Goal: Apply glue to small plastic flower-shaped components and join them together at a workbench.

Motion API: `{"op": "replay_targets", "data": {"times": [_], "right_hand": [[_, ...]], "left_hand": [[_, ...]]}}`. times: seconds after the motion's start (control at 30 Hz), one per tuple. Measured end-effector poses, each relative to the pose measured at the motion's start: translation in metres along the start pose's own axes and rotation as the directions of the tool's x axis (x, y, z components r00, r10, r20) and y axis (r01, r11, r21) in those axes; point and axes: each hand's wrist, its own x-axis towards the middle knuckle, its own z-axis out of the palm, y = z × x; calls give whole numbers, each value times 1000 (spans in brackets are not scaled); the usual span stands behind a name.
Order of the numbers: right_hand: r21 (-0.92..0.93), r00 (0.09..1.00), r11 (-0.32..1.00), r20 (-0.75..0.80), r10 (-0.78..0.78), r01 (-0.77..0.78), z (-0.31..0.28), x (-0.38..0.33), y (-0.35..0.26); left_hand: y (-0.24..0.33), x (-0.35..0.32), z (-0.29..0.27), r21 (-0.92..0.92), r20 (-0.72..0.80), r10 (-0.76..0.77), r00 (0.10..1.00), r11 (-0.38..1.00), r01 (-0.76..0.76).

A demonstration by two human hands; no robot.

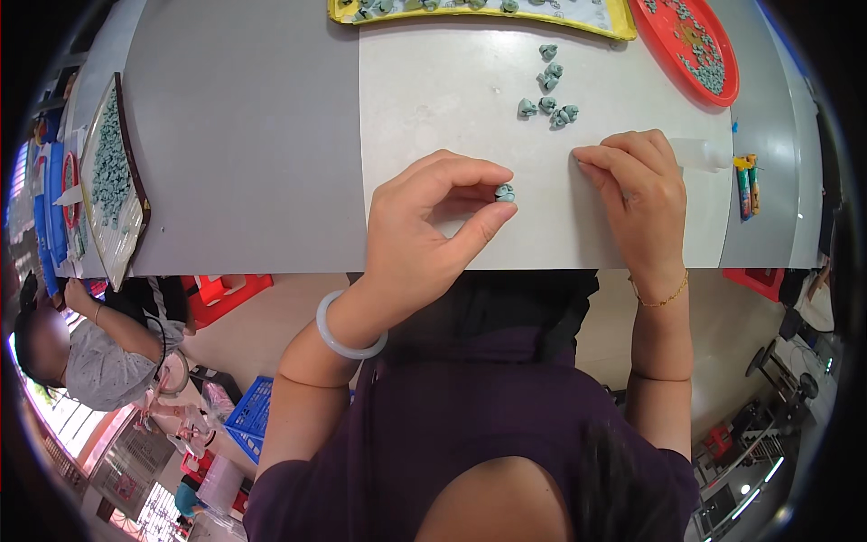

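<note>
Small grey-green rounded piece (pixel 505 193) pinched between left hand (pixel 420 217) thumb and index, above white tabletop (pixel 542 237). Right hand (pixel 639 181): thumb and index nearly together; can't tell if anything's gripped. Loose grey-green lumps (pixel 547 105) lie beyond.

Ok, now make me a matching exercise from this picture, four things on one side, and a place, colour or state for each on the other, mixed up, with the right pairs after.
1. Left hand
2. Upper right tray
3. Bangle
4. Bottle

A. Just right of the right hand
B. Around the left forearm
C. Pinching a small green piece
D. Red

Pairs: 1-C, 2-D, 3-B, 4-A
</note>
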Motion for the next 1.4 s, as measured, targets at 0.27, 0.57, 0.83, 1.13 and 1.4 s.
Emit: {"op": "replay_targets", "data": {"times": [0.27, 0.57, 0.83, 1.13, 1.4], "right_hand": [[55, 996, 998, -85, -33, 38, 5, -18, -5], [166, 998, 985, -44, 55, -47, 3, -32, -9], [143, 986, 983, -104, 130, -114, 3, -21, -10], [8, 998, 998, 40, 57, -58, 6, -4, -6], [293, 967, 927, 167, 192, -235, 0, -2, -11]], "left_hand": [[0, -1, 0, -5, 0, 1, 1000, 1000, -1], [0, -1, -1, -2, -9, 13, 1000, 1000, -13], [-2, 1, 2, -4, 6, 1, 1000, 1000, -1], [-1, -3, 2, -4, -38, -31, 999, 1000, 31], [0, -1, 5, 4, -22, -13, 1000, 1000, 13]]}}
